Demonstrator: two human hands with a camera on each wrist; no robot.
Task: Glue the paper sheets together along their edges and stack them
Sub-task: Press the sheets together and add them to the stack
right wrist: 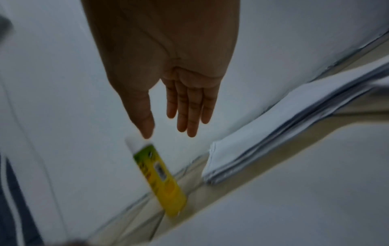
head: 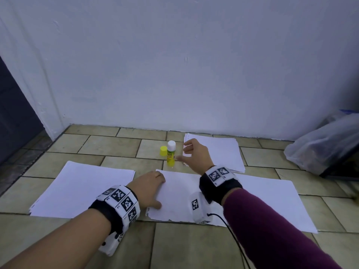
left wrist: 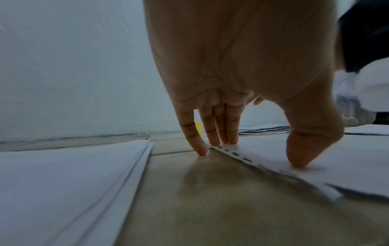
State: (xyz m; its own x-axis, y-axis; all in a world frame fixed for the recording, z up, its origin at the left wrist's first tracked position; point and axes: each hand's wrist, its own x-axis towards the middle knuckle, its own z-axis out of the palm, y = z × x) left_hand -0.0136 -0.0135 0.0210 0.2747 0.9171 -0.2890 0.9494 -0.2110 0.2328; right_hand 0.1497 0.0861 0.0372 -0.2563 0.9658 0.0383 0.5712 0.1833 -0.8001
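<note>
The paper sheets lie in three lots on the tiled floor (head: 108, 146), and the one in work is the wide middle sheet (head: 268, 199), spread flat near the floor's front edge. The left hand (head: 149, 186) rests on that sheet's left edge, fingers straight: in the left wrist view the fingertips (left wrist: 214, 141) and thumb press down on the perforated margin, the little finger touching bare tile just beside it. The right hand (head: 194, 154) is off the paper and open, thumb and fingers spread apart and holding nothing, just beside the glue stick (head: 171, 153); the right wrist view shows the thumb close to the stick's white top, and whether they touch I cannot tell.

The glue stick stands upright on the tile, uncapped, just beyond the far edge of the middle sheet. Its yellow cap (head: 163, 151) sits beside it on the left. Farther right, near the wall (head: 174, 65), lies a loose pile of sheets (head: 223, 152); a neater stack (head: 83, 189) lies toward the floor's left side. A plastic bag (head: 320, 146) is slumped in the far right corner.

Judging by the layout, the work is midway: some sheets appear stacked, a supply pile is left, and the middle sheet seems to await gluing along its edge.
</note>
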